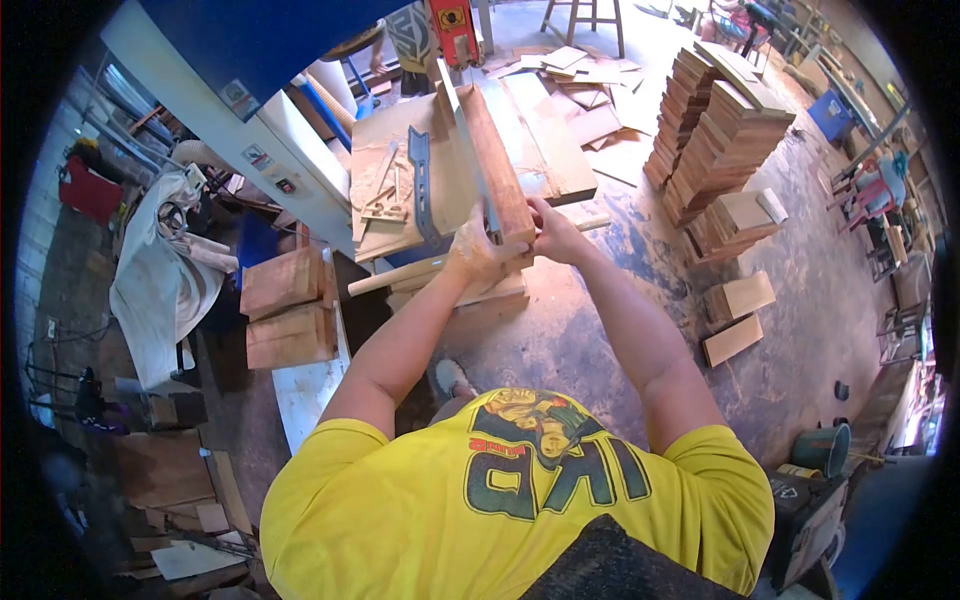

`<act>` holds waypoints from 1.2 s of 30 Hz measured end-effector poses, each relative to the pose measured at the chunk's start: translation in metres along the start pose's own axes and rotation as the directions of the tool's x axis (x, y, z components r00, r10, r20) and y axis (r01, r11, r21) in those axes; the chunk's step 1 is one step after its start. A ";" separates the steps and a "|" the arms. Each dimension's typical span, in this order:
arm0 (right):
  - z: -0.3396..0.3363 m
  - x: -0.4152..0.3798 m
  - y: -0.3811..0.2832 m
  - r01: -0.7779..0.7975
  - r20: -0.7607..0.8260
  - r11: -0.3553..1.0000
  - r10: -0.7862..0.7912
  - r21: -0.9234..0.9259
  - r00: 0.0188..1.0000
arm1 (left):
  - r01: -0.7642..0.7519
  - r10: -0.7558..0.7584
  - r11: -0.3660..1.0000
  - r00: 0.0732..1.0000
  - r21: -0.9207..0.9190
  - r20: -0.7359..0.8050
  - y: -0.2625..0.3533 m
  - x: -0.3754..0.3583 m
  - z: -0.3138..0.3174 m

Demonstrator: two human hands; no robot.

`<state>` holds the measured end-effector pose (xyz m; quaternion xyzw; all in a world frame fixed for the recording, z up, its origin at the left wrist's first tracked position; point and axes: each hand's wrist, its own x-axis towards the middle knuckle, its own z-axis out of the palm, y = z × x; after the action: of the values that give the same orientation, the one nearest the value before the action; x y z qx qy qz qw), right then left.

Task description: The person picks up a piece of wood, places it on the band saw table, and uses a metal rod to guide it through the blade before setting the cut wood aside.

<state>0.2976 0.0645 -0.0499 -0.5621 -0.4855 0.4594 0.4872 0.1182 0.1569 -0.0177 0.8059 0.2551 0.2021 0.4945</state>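
Note:
A long wooden block (503,165) lies on the band saw's table (560,165), its far end near the red blade guard (455,30). My left hand (474,250) grips the near end from the left, fingers against its side. From the right, my right hand (556,235) holds the same end, with the fingertips curled at its edge. A straight upright fence (462,130) runs along the block's left side. Further left on the table are a slotted metal bar (420,185) and several thin wood offcuts (385,195). The blade itself cannot be made out.
Tall stacks of boards (720,140) stand on the floor at right, with smaller blocks (738,297) nearer me. Thick wood blocks (288,335) sit at my left. Loose boards (590,95) lie behind the saw, where another person (412,45) is partly visible.

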 end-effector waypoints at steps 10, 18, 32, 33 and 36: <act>0.002 0.002 -0.007 0.030 -0.051 0.999 -0.031 -0.021 0.998 | 0.092 -0.072 0.970 0.993 0.223 -0.093 -0.006 0.002 -0.001; -0.004 0.014 0.000 0.041 -0.029 0.993 -0.045 -0.115 0.999 | 0.040 -0.010 0.972 0.991 0.231 -0.133 -0.013 0.007 -0.001; -0.004 0.023 0.002 0.074 -0.042 0.996 -0.076 -0.059 0.996 | 0.100 -0.056 0.962 0.983 0.253 -0.174 -0.014 0.012 0.001; -0.005 0.024 0.003 0.072 -0.041 0.996 -0.075 -0.059 0.996 | 0.101 -0.058 0.962 0.983 0.252 -0.175 -0.016 0.013 0.001; -0.006 0.025 -0.001 0.027 -0.037 0.995 -0.030 -0.092 0.999 | 0.081 -0.032 0.966 0.980 0.247 -0.195 -0.019 0.015 0.002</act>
<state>0.3062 0.0884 -0.0498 -0.5854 -0.5045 0.4189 0.4767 0.1273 0.1723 -0.0344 0.8320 0.3477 0.2294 0.3663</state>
